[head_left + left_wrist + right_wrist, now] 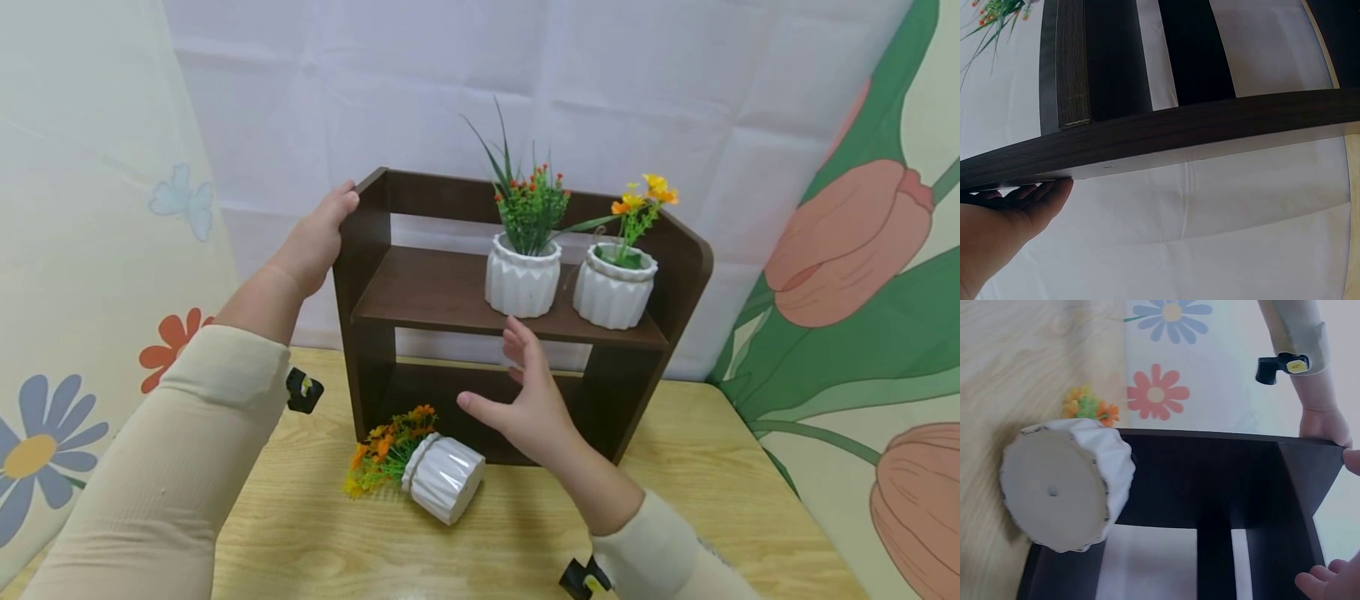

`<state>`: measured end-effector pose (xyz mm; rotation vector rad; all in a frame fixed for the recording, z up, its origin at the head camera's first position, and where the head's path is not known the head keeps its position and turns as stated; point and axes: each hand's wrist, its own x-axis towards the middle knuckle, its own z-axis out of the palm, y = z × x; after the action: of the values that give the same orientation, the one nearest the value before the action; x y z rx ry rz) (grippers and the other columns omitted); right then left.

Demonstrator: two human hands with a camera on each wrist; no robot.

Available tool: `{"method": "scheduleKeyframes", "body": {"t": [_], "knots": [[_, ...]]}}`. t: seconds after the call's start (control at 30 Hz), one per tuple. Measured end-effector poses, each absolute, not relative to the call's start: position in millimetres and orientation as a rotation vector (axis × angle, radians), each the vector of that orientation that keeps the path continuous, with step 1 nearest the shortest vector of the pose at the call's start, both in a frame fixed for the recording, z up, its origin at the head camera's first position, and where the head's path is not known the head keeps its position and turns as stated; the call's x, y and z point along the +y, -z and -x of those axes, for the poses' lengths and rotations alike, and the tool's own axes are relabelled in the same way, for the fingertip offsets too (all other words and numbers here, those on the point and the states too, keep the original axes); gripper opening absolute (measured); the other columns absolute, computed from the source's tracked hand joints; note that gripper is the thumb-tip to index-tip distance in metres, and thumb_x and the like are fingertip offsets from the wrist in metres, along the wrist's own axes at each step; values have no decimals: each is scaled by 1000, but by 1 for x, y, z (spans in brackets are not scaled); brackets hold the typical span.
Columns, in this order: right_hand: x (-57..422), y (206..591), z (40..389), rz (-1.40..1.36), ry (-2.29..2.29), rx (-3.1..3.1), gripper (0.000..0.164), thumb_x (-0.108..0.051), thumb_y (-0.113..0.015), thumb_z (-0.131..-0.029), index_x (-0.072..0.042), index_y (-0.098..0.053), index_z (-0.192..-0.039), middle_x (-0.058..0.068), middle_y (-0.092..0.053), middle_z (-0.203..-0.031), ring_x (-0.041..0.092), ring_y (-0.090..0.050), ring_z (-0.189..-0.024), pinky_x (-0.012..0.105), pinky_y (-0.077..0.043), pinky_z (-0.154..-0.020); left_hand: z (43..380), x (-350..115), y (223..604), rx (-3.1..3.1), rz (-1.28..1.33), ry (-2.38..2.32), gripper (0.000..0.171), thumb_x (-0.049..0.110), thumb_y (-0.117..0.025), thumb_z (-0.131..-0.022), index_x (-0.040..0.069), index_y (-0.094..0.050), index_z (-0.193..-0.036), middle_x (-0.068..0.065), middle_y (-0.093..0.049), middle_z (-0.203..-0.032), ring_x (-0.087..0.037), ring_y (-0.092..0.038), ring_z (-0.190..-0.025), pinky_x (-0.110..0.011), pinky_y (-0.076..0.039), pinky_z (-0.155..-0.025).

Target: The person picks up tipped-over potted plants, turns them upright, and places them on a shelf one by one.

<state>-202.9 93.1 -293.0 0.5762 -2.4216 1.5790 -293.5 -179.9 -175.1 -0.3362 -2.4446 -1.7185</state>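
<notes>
A dark brown two-tier shelf (420,283) stands on the wooden table. My left hand (309,242) rests against the outside of its left side panel, near the top; the left wrist view shows the fingers (1044,203) touching that panel. My right hand (536,408) is in front of the shelf with fingers extended, thumb spread and nothing held. Below and left of it, a white fluted pot (444,477) with orange and yellow flowers (390,446) lies on its side on the table. Its base faces the right wrist view.
On the upper tier stand a white pot (522,279) with red-dotted greenery and another white pot (617,287) with yellow-orange flowers. Behind the shelf hangs white cloth (337,100). Flower-printed panels (825,333) flank the wooden table (720,500).
</notes>
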Motion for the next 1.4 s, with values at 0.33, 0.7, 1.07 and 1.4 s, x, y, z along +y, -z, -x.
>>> {"method": "scheduleKeyframes", "body": {"t": [0.33,0.7,1.07,1.4], "knots": [[92,317,206,-656,-1656,-2472,98,-23,-82,-80,-19,-20,-156,11,-31,-158,30,-35,-143,52,-34,-114,293,-180,175,-2443,322,1714,62,47,-15,-105,23,3,-159,-1,7,-167,-22,10,-153,-49,2,-124],[90,343,212,-694,-1683,-2559,98,-22,-82,-80,-13,-20,-155,12,-31,-157,32,-34,-143,54,-33,-114,292,-180,174,-2439,317,1722,62,47,-14,-105,23,3,-159,-2,6,-167,-23,8,-153,-50,2,-124],[89,364,220,-762,-1679,-2638,96,-21,-83,-79,-18,-23,-154,16,-36,-153,34,-38,-140,55,-35,-113,291,-179,174,-2441,314,1743,61,47,-14,-105,25,3,-159,-2,6,-167,-24,7,-153,-52,3,-123],[82,381,222,-788,-1668,-2709,96,-23,-83,-79,-16,-24,-154,18,-34,-154,38,-37,-139,58,-33,-113,291,-179,174,-2444,311,1734,61,47,-14,-105,25,3,-159,-2,7,-167,-24,9,-153,-53,4,-123]]}}
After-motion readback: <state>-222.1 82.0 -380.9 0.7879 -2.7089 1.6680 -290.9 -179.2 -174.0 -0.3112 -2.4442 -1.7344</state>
